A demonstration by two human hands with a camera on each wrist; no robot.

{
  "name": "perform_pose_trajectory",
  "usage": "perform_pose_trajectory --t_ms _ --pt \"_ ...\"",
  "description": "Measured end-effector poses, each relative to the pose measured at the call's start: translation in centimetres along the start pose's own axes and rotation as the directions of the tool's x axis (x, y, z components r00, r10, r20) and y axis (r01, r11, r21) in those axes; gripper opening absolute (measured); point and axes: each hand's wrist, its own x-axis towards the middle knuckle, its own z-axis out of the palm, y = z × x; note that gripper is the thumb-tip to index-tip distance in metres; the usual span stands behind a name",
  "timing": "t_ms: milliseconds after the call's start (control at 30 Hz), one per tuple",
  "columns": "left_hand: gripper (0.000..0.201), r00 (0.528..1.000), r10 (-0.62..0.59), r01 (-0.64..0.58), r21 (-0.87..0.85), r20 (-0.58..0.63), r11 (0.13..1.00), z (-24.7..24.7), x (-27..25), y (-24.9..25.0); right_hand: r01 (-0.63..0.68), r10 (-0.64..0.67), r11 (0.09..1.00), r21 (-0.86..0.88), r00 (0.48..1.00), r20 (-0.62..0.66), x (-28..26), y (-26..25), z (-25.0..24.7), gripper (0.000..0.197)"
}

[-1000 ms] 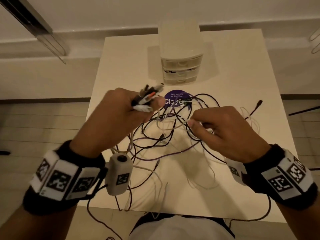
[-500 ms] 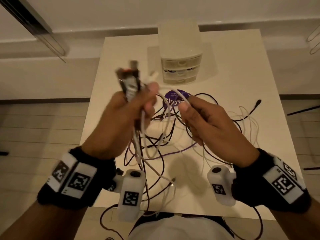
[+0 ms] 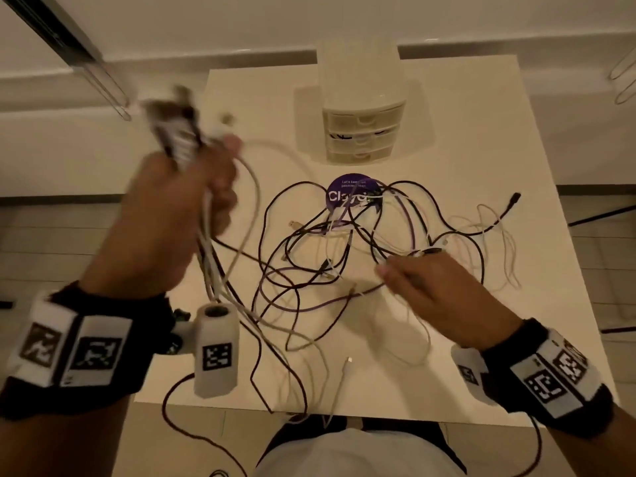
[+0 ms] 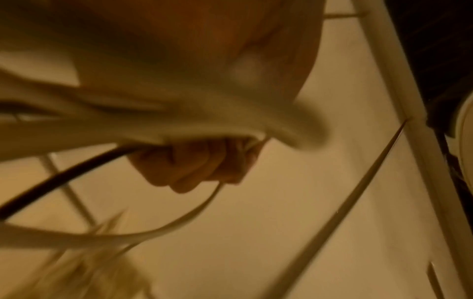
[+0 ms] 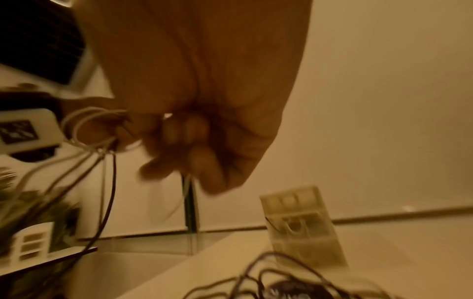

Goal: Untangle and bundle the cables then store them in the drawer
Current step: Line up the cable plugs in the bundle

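A tangle of black, purple and white cables (image 3: 327, 256) lies spread over the middle of the white table (image 3: 464, 132). My left hand (image 3: 179, 215) is raised at the left and grips a bunch of cable ends (image 3: 175, 139), blurred by motion, with their cords trailing down into the tangle. In the left wrist view its fingers (image 4: 194, 161) curl round the cords. My right hand (image 3: 430, 287) is low over the right side of the tangle, fingers curled, pinching a cable near a small plug (image 3: 430, 250). The three-drawer unit (image 3: 361, 132), its drawers closed, stands at the back; it also shows as the drawer unit (image 5: 302, 226).
A purple round disc (image 3: 351, 194) lies under the cables in front of the drawers. A black plug (image 3: 516, 196) reaches toward the right edge. A white plug (image 3: 349, 359) lies near the front edge, where some cords hang over.
My left hand has lifted the bunch of cable ends up and to the left, drawing cords out of the tangle. My right hand has dropped down and to the right onto the tangle.
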Motion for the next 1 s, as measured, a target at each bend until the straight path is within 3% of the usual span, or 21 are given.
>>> perform_pose_trajectory --t_ms 67,100,167,267,300,367,467,600,733,867,933,1000 --pt "0.030 0.976 -0.142 0.106 0.213 0.164 0.971 1.8 -1.1 -1.2 0.123 -0.097 0.982 -0.144 0.980 0.176 -0.6 -1.3 0.2 0.033" --pt "0.038 0.945 -0.222 0.138 0.321 0.241 0.937 2.2 -1.5 -2.1 0.147 -0.117 0.977 -0.153 0.975 0.191 -0.7 -1.8 0.1 0.031" --pt "0.044 0.866 -0.358 0.172 0.465 0.348 0.868 2.4 -2.3 -3.4 0.114 -0.110 0.990 -0.081 0.992 0.057 -0.5 -2.6 -0.4 0.027" --pt "0.046 0.763 -0.473 0.238 0.489 0.441 0.839 2.7 -2.8 -4.2 -0.005 0.044 0.981 0.193 0.979 -0.201 0.2 -2.5 -0.7 0.013" --pt "0.046 0.742 -0.484 0.247 0.481 0.463 0.841 2.9 -2.9 -4.5 -0.012 0.058 0.972 0.234 0.979 -0.194 0.4 -2.6 -0.6 0.014" --pt "0.047 0.722 -0.483 0.228 0.488 0.495 0.842 3.3 -2.8 -4.8 -0.020 0.030 0.952 0.307 0.999 -0.030 0.8 -2.6 0.5 0.032" --pt "0.046 0.783 -0.406 0.132 0.512 0.472 0.849 4.3 -2.3 -5.3 -0.082 -0.003 0.855 0.512 0.987 0.163 1.3 -3.2 2.5 0.028" --pt "0.045 0.950 -0.143 -0.046 0.580 0.276 0.813 5.2 -1.2 -7.7 -0.102 0.127 0.803 0.587 0.992 -0.001 1.8 -3.2 4.5 0.015" --pt "0.046 0.989 -0.037 -0.055 0.581 0.146 0.812 5.3 -0.9 -9.1 -0.202 0.217 0.694 0.691 0.974 0.066 1.1 -3.2 6.4 0.020" --pt "0.041 0.998 0.041 -0.060 0.563 0.046 0.824 4.4 -1.0 -9.5 -0.289 0.201 0.614 0.734 0.957 0.208 -0.6 -2.3 8.9 0.028" --pt "0.042 1.000 -0.009 0.019 0.411 -0.027 0.911 3.5 -0.5 -9.5 -0.285 0.125 0.726 0.626 0.949 0.288 -1.6 -1.6 10.7 0.027" --pt "0.041 0.994 -0.088 0.098 0.216 -0.059 0.971 2.8 0.0 -9.4 -0.185 0.061 0.948 0.258 0.904 0.424 -2.6 -1.3 12.6 0.026"
